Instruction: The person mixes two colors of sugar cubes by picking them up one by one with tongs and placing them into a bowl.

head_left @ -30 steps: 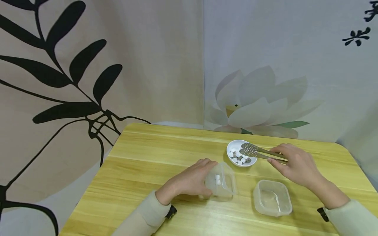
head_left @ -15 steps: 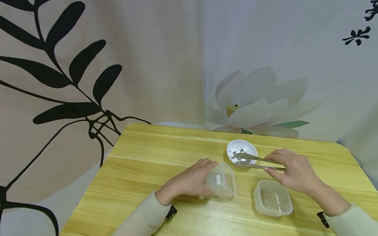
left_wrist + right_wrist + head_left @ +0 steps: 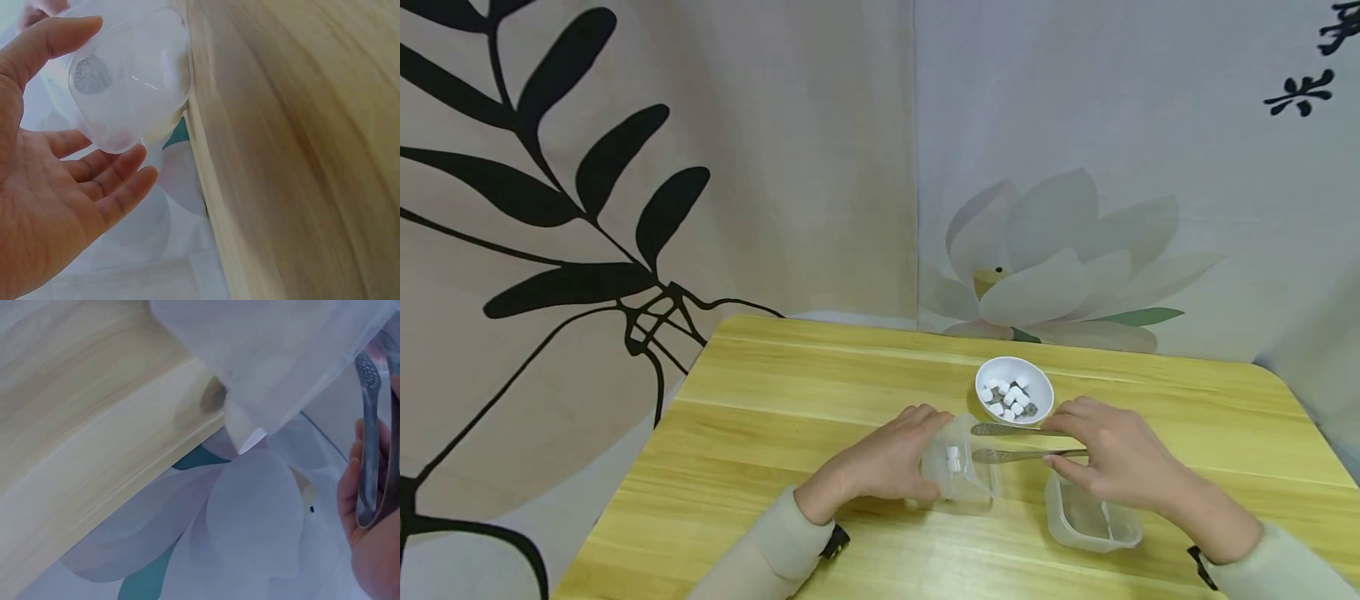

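Observation:
My left hand (image 3: 887, 458) grips a clear plastic container (image 3: 942, 475) tipped on its side on the table, its mouth facing right. Inside it are small white pieces (image 3: 953, 457). In the left wrist view, thumb and fingers lie around the base of the container (image 3: 131, 100). My right hand (image 3: 1120, 454) holds metal tongs (image 3: 1015, 456) with perforated tips. Their arms stand apart at that container's mouth, and I see nothing between them. Behind the tongs is a white bowl (image 3: 1037, 379) with several white and grey cubes (image 3: 1013, 397).
A second clear container (image 3: 1075, 533) stands upright below my right forearm, partly covered by the hand. It also looms large in the right wrist view. The wooden table (image 3: 790, 375) ends at a wall cloth (image 3: 820, 167) printed with leaves and a lotus.
The tongs have gone from over the bowl toward me and left, to the tipped container's mouth, their arms wider apart. My left hand and its container have stayed put.

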A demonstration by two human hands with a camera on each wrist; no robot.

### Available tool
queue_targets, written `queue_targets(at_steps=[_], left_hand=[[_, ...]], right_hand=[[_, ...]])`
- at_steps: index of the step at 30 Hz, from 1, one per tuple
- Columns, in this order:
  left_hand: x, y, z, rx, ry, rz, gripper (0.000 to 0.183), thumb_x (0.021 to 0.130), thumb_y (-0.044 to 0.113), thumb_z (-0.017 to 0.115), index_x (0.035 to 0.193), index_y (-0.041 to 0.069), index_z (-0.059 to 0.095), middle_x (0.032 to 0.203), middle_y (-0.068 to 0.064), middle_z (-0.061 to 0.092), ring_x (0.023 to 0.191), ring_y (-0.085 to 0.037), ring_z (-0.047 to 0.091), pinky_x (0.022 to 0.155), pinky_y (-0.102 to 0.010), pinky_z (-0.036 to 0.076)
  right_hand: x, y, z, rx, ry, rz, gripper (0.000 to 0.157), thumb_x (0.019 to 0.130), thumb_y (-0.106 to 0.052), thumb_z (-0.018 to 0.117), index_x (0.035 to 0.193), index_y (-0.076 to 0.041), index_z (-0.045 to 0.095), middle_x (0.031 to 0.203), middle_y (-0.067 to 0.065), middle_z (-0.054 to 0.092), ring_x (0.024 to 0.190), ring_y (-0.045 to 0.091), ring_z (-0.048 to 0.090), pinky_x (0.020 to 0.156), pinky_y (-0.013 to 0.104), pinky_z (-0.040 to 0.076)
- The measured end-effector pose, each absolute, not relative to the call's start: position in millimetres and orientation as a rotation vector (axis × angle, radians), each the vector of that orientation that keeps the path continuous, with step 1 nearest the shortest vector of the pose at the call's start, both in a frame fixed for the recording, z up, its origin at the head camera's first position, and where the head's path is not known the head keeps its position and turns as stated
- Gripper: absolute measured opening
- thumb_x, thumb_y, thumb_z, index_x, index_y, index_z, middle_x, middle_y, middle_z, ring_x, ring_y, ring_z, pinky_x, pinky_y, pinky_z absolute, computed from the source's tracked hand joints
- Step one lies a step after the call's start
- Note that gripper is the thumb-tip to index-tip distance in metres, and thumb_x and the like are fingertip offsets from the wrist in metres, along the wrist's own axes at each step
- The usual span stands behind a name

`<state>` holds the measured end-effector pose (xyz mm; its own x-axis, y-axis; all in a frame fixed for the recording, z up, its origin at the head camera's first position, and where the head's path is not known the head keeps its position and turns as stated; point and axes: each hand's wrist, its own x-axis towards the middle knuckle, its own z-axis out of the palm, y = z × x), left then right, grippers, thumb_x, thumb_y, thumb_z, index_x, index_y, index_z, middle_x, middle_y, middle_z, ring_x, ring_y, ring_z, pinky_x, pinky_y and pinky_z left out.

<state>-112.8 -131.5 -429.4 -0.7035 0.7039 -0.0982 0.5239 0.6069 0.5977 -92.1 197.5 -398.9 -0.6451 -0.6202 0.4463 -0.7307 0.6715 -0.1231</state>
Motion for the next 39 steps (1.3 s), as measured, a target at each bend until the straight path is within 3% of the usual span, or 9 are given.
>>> queue_targets(at_steps=[12, 26, 34, 39], left_hand=[[-113, -131, -428, 0.993, 2.512, 0.783, 0.102, 0.073, 0.021, 0.084, 0.161, 0.005, 0.035, 0.144, -0.005, 0.048, 0.129, -0.015, 0.045, 0.111, -0.034, 0.044], [-113, -131, -429, 1.008, 2.536, 0.751, 0.104, 0.073, 0.026, 0.086, 0.161, 0.007, 0.036, 0.144, -0.005, 0.050, 0.130, -0.017, 0.046, 0.114, -0.036, 0.041], [-114, -132, -431, 1.012, 2.533, 0.754, 0.101, 0.074, 0.026, 0.086, 0.161, 0.007, 0.036, 0.143, -0.005, 0.050, 0.131, -0.018, 0.047, 0.114, -0.037, 0.042], [-114, -132, -430, 1.025, 2.535, 0.752, 0.100, 0.074, 0.024, 0.084, 0.161, 0.007, 0.036, 0.144, -0.006, 0.050, 0.130, -0.018, 0.047, 0.114, -0.036, 0.042]], right_hand=[[-93, 178, -408, 1.217, -2.524, 0.333, 0.035, 0.070, -0.021, 0.092, 0.099, -0.012, 0.074, 0.091, -0.006, 0.065, 0.077, 0.007, 0.056, 0.055, 0.024, 0.048], [-86, 167, -409, 1.312, -2.517, 0.321, 0.031, 0.072, -0.018, 0.093, 0.096, -0.013, 0.073, 0.094, -0.006, 0.067, 0.084, 0.011, 0.062, 0.062, 0.027, 0.055], [-89, 162, -413, 1.345, -2.490, 0.327, 0.027, 0.075, -0.013, 0.091, 0.095, -0.012, 0.073, 0.091, -0.006, 0.065, 0.078, 0.009, 0.055, 0.060, 0.024, 0.051], [-88, 166, -412, 1.313, -2.503, 0.333, 0.028, 0.075, -0.012, 0.091, 0.097, -0.012, 0.073, 0.094, -0.006, 0.067, 0.079, 0.009, 0.057, 0.059, 0.024, 0.051]])
